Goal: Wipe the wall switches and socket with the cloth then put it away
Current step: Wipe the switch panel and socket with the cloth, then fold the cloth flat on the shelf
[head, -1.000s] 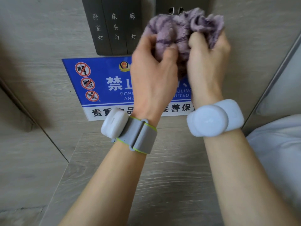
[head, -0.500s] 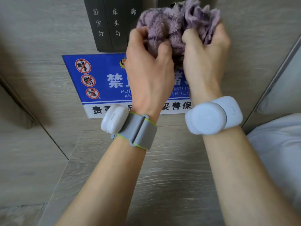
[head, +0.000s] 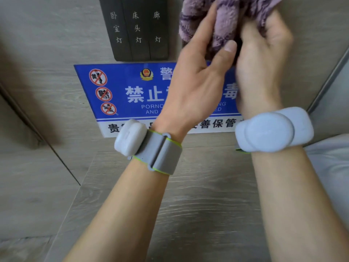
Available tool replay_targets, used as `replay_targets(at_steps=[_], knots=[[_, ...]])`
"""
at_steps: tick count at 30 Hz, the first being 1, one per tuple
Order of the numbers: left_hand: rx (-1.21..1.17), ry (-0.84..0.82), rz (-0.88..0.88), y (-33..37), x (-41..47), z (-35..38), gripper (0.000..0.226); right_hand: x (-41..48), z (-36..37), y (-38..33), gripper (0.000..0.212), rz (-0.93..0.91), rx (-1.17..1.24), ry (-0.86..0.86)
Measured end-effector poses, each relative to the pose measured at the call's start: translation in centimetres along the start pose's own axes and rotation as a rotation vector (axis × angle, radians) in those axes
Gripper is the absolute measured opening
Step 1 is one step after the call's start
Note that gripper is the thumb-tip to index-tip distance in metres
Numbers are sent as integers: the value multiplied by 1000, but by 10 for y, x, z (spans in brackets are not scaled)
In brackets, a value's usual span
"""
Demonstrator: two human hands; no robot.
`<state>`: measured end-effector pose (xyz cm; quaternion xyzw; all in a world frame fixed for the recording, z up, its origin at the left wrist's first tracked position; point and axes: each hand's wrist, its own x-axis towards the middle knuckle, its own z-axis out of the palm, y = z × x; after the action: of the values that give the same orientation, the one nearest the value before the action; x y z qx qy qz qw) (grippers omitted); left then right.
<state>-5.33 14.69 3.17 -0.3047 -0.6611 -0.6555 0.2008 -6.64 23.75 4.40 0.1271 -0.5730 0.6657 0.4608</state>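
**Both hands raised at the far wall, to the right of the dark three-rocker switch panel (head: 137,29).** My right hand (head: 264,59) is curled round the fluffy purple striped cloth (head: 228,17) and bunches it against the wall. My left hand (head: 196,72) lies with its fingers straight along the cloth's left side, thumb tip resting on the pile, gripping nothing.

The cloth sits at the top right of the view, just right of the panel. The socket is not visible; I judge it to be hidden behind the cloth.

Likely faults from here:
- (a) Only one hand truly holds the loose wad, so it could slip and drop to the wood-grain ledge (head: 207,205) below.
- (b) Firm pressure as the cloth passes left over the rockers may flip a light.
- (c) A fold pushed into the socket openings would be hazardous, more so if the cloth is damp, which I cannot tell.
- (d) A bunched wad covers little area, so panel edges may be missed.

The blue warning sign (head: 122,91) below is not part of the job.
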Motion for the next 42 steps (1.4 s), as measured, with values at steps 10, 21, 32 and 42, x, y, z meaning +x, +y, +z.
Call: replay_targets(at_steps=[10, 21, 32, 42], knots=[[-80, 267, -59, 3, -3, -5, 33, -14, 4, -4, 16, 59, 33, -38], [-181, 308, -368, 4, -19, -9, 10, -52, -2, -7, 37, 244, -204, 25], [-319, 285, -772, 34, -80, -50, 74, -124, -16, -57, 32, 434, -263, -65], [-238, 262, -911, 58, -140, -75, 25, -186, -44, -115, 24, 666, -367, -199]])
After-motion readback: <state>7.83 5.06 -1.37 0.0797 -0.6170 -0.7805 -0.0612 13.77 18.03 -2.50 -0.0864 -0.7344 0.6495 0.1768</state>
